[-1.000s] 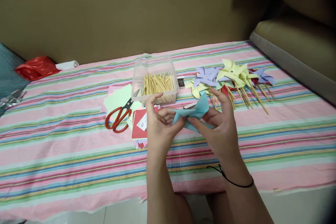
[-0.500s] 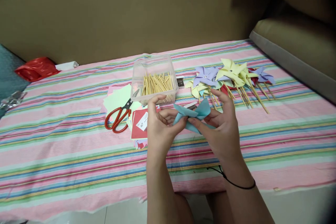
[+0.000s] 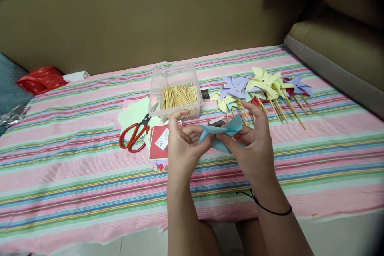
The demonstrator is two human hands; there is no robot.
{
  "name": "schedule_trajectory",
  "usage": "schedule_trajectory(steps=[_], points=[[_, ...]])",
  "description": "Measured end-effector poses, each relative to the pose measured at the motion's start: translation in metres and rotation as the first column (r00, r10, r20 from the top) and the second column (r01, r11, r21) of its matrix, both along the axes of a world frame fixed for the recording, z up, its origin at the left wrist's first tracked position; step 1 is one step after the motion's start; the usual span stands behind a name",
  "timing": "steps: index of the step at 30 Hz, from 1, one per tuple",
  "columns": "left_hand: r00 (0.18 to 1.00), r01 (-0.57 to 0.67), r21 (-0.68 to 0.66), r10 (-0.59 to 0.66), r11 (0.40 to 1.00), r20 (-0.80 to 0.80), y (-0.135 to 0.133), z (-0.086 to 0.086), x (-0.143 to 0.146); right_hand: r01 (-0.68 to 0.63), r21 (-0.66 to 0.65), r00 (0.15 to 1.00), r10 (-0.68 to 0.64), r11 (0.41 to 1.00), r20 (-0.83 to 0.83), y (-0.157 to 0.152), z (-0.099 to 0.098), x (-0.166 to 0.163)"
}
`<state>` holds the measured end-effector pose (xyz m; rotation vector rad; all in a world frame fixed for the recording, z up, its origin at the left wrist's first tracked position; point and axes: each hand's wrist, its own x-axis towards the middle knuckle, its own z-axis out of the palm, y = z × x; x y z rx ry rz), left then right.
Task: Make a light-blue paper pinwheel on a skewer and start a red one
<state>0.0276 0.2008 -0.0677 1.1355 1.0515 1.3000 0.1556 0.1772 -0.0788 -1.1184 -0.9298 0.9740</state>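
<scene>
While both hands are raised above the striped cloth (image 3: 90,192), the blue paper (image 3: 222,130) is between their fingertips. The left hand (image 3: 186,149) grips its left part: the thumb presses on the near side, and the curled fingers are behind it. The right hand (image 3: 255,150) grips its right part in the same way, and the two thumb tips are near each other, at the centre, where the paper is bent into folds. Both index fingers stand up, bent and apart from the paper. Just beyond the fingers, a small dark packet (image 3: 216,121) is partly hidden by the paper. Farther beyond the left fingers stands the clear box (image 3: 177,111), with many wooden sticks (image 3: 180,97) inside. To the left of the left fingers lies the red paper (image 3: 157,151) with a white label (image 3: 162,140), and farther left are the red-handled scissors (image 3: 134,136), partly over pale green sheets (image 3: 128,115). Beyond the right fingers, and somewhat to their right, yellow and purple pinwheels (image 3: 263,84) lie in a group
</scene>
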Motion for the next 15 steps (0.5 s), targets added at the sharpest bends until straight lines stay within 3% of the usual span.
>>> schedule_trajectory(steps=[9, 15], points=[[0.999, -0.010, -0.040, 0.012, 0.999, 0.030, 0.0018, -0.0014, 0.0003, -0.039, -0.089, 0.998, 0.034, 0.995, -0.060, 0.0046, -0.0061, 0.0062], [0.996, 0.069, -0.078, -0.065, 0.995, 0.063, 0.0015, -0.0002, -0.0037, -0.078, -0.105, 0.995, 0.071, 0.991, -0.066, 0.0055, -0.0066, 0.0082]])
